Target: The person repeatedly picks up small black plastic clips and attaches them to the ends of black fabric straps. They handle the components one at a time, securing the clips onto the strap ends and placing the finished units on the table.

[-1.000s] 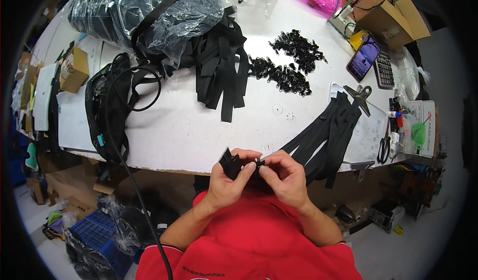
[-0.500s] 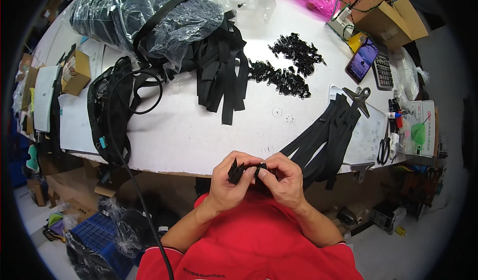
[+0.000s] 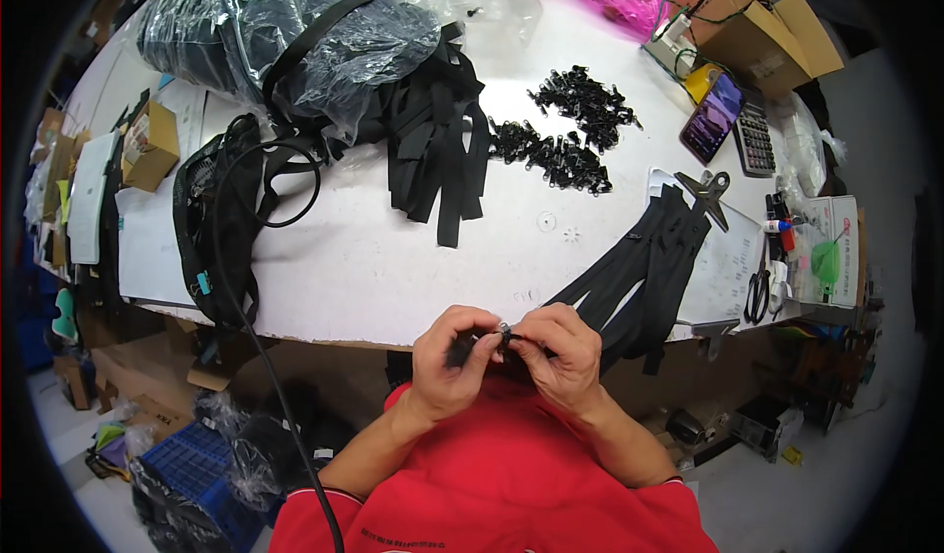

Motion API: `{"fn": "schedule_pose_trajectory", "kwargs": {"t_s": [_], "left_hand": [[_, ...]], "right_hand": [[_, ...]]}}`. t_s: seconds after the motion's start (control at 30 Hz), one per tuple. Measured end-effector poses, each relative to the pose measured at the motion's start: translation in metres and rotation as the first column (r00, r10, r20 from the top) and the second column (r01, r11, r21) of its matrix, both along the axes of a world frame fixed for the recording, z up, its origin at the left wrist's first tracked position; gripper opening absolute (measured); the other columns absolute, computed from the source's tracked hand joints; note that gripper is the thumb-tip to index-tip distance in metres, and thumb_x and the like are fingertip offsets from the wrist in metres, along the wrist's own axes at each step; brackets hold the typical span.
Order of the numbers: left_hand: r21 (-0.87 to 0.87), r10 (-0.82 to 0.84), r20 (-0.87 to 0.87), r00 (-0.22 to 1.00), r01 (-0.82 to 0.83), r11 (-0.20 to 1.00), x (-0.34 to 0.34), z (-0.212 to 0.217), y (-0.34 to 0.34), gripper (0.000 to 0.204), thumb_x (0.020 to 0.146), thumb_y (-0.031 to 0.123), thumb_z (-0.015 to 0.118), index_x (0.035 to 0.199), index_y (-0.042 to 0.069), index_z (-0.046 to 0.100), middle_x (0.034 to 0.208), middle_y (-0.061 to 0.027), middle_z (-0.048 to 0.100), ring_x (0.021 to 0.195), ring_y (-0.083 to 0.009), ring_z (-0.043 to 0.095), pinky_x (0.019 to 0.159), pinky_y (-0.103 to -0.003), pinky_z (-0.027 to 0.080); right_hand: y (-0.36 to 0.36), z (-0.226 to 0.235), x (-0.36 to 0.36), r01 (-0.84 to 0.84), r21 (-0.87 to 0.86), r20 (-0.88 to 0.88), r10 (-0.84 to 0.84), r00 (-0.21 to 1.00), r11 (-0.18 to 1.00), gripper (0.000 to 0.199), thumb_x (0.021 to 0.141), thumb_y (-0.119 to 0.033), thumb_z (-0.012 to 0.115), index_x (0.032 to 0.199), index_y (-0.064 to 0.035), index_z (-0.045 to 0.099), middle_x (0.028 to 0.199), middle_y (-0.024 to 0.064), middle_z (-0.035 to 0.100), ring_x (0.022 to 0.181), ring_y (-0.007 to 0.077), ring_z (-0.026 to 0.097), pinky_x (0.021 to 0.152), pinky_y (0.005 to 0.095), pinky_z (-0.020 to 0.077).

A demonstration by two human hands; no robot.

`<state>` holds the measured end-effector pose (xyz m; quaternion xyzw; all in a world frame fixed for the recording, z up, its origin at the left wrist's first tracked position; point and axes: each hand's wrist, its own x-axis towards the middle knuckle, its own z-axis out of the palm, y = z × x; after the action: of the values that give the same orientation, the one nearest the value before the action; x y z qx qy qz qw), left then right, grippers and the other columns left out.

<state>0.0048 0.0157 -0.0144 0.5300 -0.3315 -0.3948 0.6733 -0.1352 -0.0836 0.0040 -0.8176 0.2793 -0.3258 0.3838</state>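
Observation:
My left hand [image 3: 447, 361] and my right hand [image 3: 560, 358] meet in front of my chest at the table's near edge, both closed in a pinch. Between the fingertips is a small black piece [image 3: 505, 336] with a pale, shiny top; its exact kind is too small to tell. My left fingers also curl round a dark folded strap, mostly hidden in the palm. Right beside my right hand, several long black straps [image 3: 644, 268] hang over the edge, their far ends near a metal bulldog clip [image 3: 710, 197].
Piles of small black zipper sliders [image 3: 590, 111] lie on the white table [image 3: 344, 268]. More black straps [image 3: 438, 150] lie by a plastic-wrapped bundle [image 3: 246, 42]. A phone [image 3: 713, 117], a calculator [image 3: 755, 140] and scissors [image 3: 757, 295] sit to the right. A black cable [image 3: 258, 342] runs down the left.
The dark folded strap end no longer sticks up from my left hand. My fingers have shifted, and a shiny top now shows on the small piece between them.

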Motion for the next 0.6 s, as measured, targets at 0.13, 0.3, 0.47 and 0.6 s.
{"fn": "schedule_pose_trajectory", "kwargs": {"t_s": [0.13,0.3,0.47,0.6], "left_hand": [[-0.067,-0.087,0.043,0.995,0.09,0.994,0.007,-0.007,-0.001,0.005,0.095,-0.002,0.065,0.099,-0.004,0.063,0.099,-0.0119,0.062,0.073,-0.0127,0.064,0.065,-0.024,0.053],[-0.021,-0.09,0.198,0.976,0.096,0.995,0.009,0.003,-0.003,0.007,0.097,0.004,0.065,0.098,-0.003,0.063,0.094,-0.007,0.061,0.069,-0.0103,0.058,0.065,-0.023,0.048],[0.157,-0.223,-0.481,0.848,0.333,0.93,0.016,0.006,0.0,0.009,0.1,0.011,0.064,0.1,0.001,0.063,0.086,0.0018,0.055,0.071,-0.0054,0.05,0.06,-0.022,0.04],[0.15,-0.213,-0.607,0.766,0.374,0.915,0.016,0.008,-0.007,0.012,0.103,0.015,0.058,0.105,0.003,0.059,0.075,0.0041,0.049,0.059,-0.0033,0.038,0.052,-0.022,0.03]], "right_hand": [[-0.002,0.003,-0.004,-0.009,0.153,0.015,0.007,1.0,0.988,0.015,0.08,-0.003,0.079,0.093,-0.0042,0.072,0.086,0.0062,0.067,0.066,0.0138,0.059,0.056,0.0267,0.0457],[-0.007,0.021,-0.003,-0.072,0.302,0.053,0.058,0.997,0.951,0.016,0.08,-0.005,0.08,0.094,-0.0038,0.073,0.085,0.0041,0.066,0.063,0.0105,0.057,0.055,0.0251,0.0445],[0.008,0.018,-0.008,-0.043,0.487,-0.053,0.079,0.996,0.872,0.015,0.082,-0.009,0.081,0.09,-0.0019,0.071,0.078,0.0046,0.065,0.058,0.0104,0.057,0.053,0.0247,0.044],[0.022,0.023,-0.013,-0.011,0.513,-0.184,0.122,0.975,0.859,0.017,0.083,-0.012,0.081,0.088,-0.0004,0.069,0.073,0.0067,0.063,0.056,0.0118,0.058,0.052,0.0266,0.0446]]}}
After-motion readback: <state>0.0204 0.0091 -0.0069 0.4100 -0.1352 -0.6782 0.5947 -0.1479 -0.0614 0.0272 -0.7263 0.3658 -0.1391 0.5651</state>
